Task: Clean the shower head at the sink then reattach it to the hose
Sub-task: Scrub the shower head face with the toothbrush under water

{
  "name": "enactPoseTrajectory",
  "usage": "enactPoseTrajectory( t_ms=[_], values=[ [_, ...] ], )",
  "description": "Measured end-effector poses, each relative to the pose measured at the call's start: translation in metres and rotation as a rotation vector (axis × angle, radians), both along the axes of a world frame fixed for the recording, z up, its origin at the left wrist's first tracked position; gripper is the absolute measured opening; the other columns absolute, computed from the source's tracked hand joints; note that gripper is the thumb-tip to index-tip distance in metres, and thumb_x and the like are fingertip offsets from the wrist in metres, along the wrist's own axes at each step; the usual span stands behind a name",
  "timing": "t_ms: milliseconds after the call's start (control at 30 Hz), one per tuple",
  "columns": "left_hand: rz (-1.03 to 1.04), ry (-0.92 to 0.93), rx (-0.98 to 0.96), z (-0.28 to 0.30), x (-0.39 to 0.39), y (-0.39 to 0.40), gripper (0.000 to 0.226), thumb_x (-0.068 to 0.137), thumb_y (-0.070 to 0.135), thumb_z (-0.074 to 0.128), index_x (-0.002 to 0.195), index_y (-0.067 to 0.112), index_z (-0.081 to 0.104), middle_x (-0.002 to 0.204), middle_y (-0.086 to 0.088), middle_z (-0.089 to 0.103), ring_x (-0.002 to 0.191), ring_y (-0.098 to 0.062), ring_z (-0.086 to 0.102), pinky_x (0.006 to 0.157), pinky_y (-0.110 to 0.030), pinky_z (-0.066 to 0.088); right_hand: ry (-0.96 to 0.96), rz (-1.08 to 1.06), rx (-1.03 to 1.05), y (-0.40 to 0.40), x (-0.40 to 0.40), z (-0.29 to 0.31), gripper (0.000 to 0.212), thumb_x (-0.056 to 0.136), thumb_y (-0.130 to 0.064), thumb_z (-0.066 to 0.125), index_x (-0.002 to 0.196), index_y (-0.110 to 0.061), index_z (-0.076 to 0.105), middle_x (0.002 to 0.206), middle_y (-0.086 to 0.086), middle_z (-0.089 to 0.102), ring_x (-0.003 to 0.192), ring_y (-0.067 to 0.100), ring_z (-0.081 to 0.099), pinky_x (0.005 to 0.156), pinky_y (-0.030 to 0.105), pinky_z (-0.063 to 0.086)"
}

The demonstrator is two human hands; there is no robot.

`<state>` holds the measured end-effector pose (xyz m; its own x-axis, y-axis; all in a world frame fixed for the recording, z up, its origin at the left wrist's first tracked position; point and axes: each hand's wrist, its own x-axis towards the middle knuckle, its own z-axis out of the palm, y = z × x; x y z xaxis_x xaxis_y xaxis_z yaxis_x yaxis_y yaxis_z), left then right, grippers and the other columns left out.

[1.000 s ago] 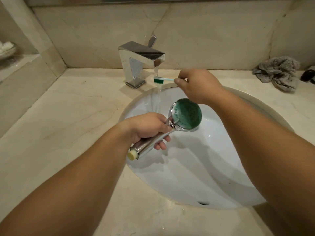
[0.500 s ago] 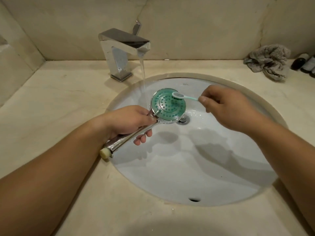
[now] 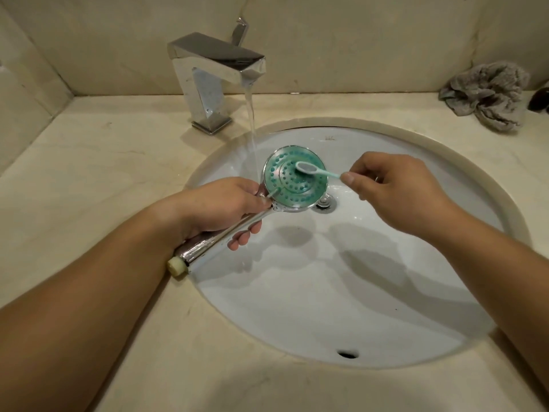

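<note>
A chrome shower head (image 3: 292, 185) with a round green nozzle face is held over the white sink (image 3: 371, 292), face up. My left hand (image 3: 225, 203) grips its chrome handle, whose cream threaded end (image 3: 176, 266) sticks out over the sink's left rim. My right hand (image 3: 395, 188) pinches the thin handle of a pale green toothbrush (image 3: 312, 168), whose head lies on the green face. Water runs from the chrome faucet (image 3: 214, 72) just left of the shower head. No hose is in view.
A crumpled grey cloth (image 3: 487, 95) lies on the beige marble counter (image 3: 89, 162) at the back right, with a dark object (image 3: 539, 98) beside it at the frame edge. The drain (image 3: 326, 201) sits under the shower head. An overflow hole (image 3: 347, 353) is in the sink's near wall.
The toothbrush has come from under the faucet stream down onto the shower head's green face. The shower head was tilted face up and shifted slightly toward the stream.
</note>
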<state>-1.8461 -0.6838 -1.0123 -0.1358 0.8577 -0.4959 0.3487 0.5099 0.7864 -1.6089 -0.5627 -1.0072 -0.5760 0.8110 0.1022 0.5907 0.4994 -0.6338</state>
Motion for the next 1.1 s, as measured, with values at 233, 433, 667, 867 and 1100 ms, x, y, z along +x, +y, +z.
enactPoseTrajectory(
  t_ms=[233,433,667,867,1100],
  values=[
    [0.035,-0.046,0.016,-0.004,0.000,0.001,0.020,0.109,0.014,0.051,0.094,0.003,0.057,0.070,-0.015,0.060,0.046,-0.021,0.054,0.043,-0.030,0.047,-0.047,0.052,-0.053,-0.008,-0.004,0.002,0.020,0.092,-0.041,0.064,0.079,-0.027,0.069,0.063,-0.005,0.061,0.058,0.011,0.052,0.055,0.028,0.040],
    [0.035,-0.049,0.026,-0.002,0.000,0.002,0.021,0.108,0.013,0.051,0.092,0.003,0.057,0.069,-0.014,0.061,0.046,-0.020,0.054,0.042,-0.031,0.047,0.000,0.011,0.007,-0.006,-0.015,0.004,0.024,0.093,-0.043,0.064,0.079,-0.023,0.067,0.068,0.000,0.065,0.064,0.016,0.056,0.060,0.031,0.045],
    [0.029,-0.031,0.032,-0.003,0.002,0.003,0.022,0.108,0.014,0.052,0.091,0.002,0.057,0.070,-0.015,0.061,0.046,-0.021,0.054,0.042,-0.031,0.048,0.005,-0.045,0.018,0.000,-0.005,0.004,0.030,0.093,-0.043,0.062,0.073,-0.022,0.062,0.069,0.004,0.065,0.062,0.019,0.054,0.058,0.030,0.040],
    [0.010,0.006,0.023,-0.004,0.002,0.002,0.021,0.108,0.014,0.051,0.093,0.000,0.056,0.070,-0.015,0.060,0.046,-0.021,0.055,0.042,-0.031,0.047,-0.054,0.000,-0.015,-0.003,-0.003,0.001,0.027,0.093,-0.042,0.063,0.076,-0.021,0.064,0.069,0.004,0.065,0.064,0.020,0.056,0.060,0.032,0.044],
    [0.003,0.014,0.032,-0.004,0.002,0.006,0.022,0.109,0.015,0.051,0.092,0.001,0.055,0.071,-0.016,0.060,0.046,-0.020,0.054,0.042,-0.030,0.048,-0.052,0.035,0.012,-0.004,-0.015,0.000,0.025,0.093,-0.042,0.063,0.078,-0.022,0.065,0.070,0.002,0.065,0.067,0.020,0.058,0.062,0.031,0.047]
  ],
)
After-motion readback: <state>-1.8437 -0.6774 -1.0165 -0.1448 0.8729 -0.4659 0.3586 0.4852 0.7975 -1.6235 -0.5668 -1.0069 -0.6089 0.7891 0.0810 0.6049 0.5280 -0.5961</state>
